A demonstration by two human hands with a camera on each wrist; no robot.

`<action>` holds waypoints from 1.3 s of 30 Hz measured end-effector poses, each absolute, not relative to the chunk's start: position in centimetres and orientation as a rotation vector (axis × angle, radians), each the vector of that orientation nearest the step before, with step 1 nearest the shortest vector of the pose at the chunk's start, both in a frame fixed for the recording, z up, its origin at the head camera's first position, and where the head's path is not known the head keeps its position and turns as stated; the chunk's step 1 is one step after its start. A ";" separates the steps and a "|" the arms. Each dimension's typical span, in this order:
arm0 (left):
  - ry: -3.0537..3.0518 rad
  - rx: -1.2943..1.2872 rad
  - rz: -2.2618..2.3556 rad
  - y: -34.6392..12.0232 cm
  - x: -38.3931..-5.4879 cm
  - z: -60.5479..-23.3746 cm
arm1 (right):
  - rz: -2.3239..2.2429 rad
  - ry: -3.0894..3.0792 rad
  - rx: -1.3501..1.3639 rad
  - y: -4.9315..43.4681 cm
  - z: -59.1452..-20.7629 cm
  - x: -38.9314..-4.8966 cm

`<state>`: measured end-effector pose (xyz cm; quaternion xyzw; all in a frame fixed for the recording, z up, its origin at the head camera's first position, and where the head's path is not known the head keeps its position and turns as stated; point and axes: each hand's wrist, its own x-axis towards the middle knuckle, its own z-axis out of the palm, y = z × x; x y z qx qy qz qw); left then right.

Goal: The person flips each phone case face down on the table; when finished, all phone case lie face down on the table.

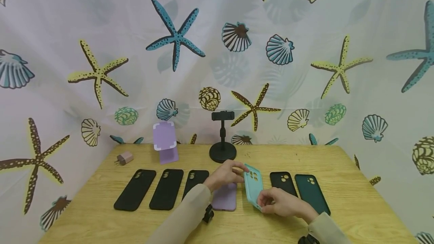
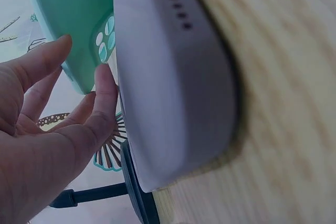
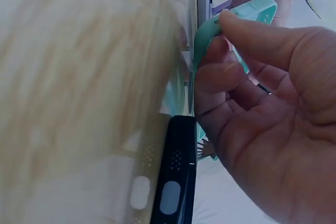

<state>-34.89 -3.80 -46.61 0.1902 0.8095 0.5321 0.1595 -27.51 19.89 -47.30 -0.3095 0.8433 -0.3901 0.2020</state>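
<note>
- The head view looked forward and down across the tabletop (image 1: 251, 229), past its far edge.
- Both wrist views skimmed it closely, sharing the mint case (image 2: 73, 14).

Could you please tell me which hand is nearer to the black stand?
Left. The left hand is just in front of the black stand, at the upper end of the turquoise case; the right hand is farther off, at the case's lower end.

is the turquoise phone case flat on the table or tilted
Tilted: the left hand and right hand hold the turquoise phone case at a slant, unlike the flat-lying dark green case.
</note>
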 end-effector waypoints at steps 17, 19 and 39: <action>2.313 0.578 1.536 -3.6 -34.6 -46.3 | -1.283 2.273 -0.619 19.2 -47.3 -27.2; 2.311 0.586 1.542 -3.5 -34.6 -46.3 | -1.320 2.254 -0.586 19.2 -47.3 -27.2; 2.326 0.669 1.571 -2.4 -34.0 -46.3 | -1.597 2.253 -0.479 18.9 -46.5 -26.4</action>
